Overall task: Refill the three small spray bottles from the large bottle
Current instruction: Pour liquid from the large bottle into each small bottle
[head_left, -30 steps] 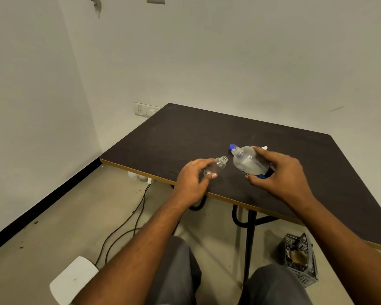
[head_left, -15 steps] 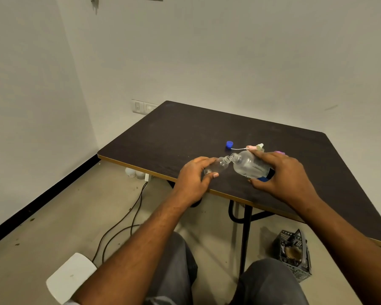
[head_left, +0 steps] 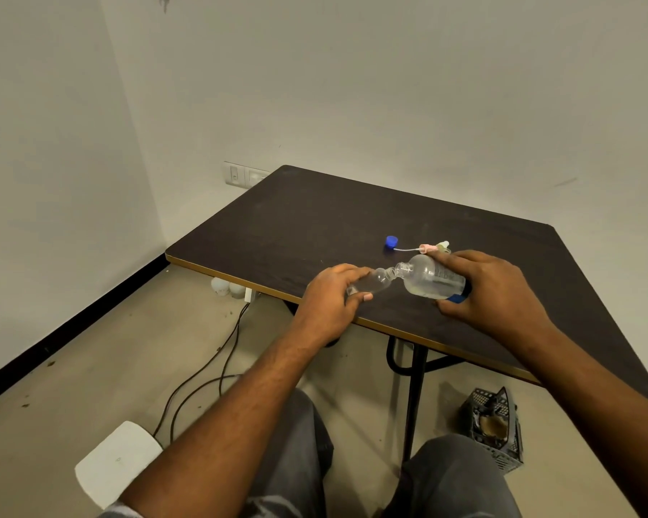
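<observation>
The dark table [head_left: 352, 226] carries everything, and the pour happens close to its front edge. Any spill could run off onto the floor, where cables [head_left: 203, 372] lie.

The right hand [head_left: 491, 289] wraps its fingers and thumb round the large clear bottle [head_left: 431, 280], tipped nearly flat with its open neck pointing left. The left hand [head_left: 330, 297] grips the small spray bottle [head_left: 373, 282], tilted, its mouth meeting that neck.

Both openings are narrow, so a small drift of either wrist would likely send liquid down the outside. Too steep a tip might also flood the small bottle before its level can be read.

The spray head with its tube [head_left: 433, 248] and the blue cap [head_left: 391, 241] lie loose just behind the hands. A spill or a nudge could reach them. Two more small bottles are not visible.
</observation>
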